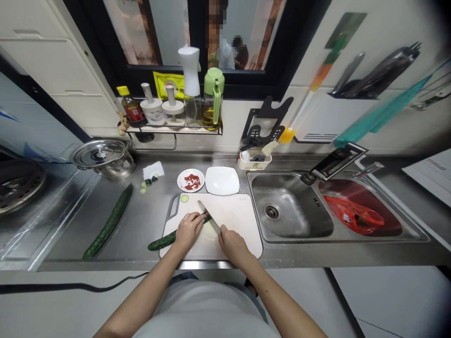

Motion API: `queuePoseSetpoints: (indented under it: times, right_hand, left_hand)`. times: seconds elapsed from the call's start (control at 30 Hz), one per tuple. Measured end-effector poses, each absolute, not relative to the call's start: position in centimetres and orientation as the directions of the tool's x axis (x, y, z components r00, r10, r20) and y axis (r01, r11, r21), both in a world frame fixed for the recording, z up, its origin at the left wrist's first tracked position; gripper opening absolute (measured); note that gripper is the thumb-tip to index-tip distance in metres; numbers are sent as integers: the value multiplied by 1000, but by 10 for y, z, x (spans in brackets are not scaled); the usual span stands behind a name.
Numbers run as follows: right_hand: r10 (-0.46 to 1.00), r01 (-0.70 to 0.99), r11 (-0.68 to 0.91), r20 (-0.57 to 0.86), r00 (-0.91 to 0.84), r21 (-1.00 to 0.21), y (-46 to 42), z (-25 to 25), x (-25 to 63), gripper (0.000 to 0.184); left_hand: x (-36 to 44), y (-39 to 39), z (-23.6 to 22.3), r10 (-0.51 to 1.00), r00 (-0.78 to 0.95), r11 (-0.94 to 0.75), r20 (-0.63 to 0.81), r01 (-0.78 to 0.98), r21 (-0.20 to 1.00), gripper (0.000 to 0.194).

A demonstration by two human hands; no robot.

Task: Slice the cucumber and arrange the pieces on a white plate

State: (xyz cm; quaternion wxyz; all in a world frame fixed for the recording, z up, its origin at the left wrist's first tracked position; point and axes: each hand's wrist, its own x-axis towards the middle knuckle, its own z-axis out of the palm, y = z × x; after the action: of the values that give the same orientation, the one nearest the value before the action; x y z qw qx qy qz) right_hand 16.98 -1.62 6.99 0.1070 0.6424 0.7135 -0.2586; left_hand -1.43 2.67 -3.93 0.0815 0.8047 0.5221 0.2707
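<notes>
The left hand [190, 229], palm down, has its grip closed over a long, bumpy, dark-green cucumber [162, 241] at lower centre; the right hand [234, 244] clasps a slim steel knife [211, 218] (tip toward upper left) over a white plastic cutting board [239, 213].

Clock centred on chopping board [243, 220], one. Cucumbers [108, 224], two: 8 and 9 o'clock. Knife [211, 218] on board, one. Plates [221, 180], two: 11 and 12 o'clock. White-lidded jars [173, 114], two: 11 o'clock. Lidded pot [114, 169], one: 10 o'clock. Sink basins [303, 218], two: 3 o'clock.
</notes>
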Motion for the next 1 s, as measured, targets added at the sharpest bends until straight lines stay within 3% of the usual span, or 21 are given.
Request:
queuePoseSetpoints:
  times: [0.33, 1.0]
  right_hand:
    - [826, 971, 20, -544, -150, -237, -39, 79, 191, 26]
    - [868, 969, 77, -462, -181, -236, -11, 64, 166, 29]
  left_hand:
    - [-14, 28, -39, 892, 297, -430, 340, 789, 439, 25]
    - [-14, 27, -38, 887, 301, -439, 350, 785, 436, 27]
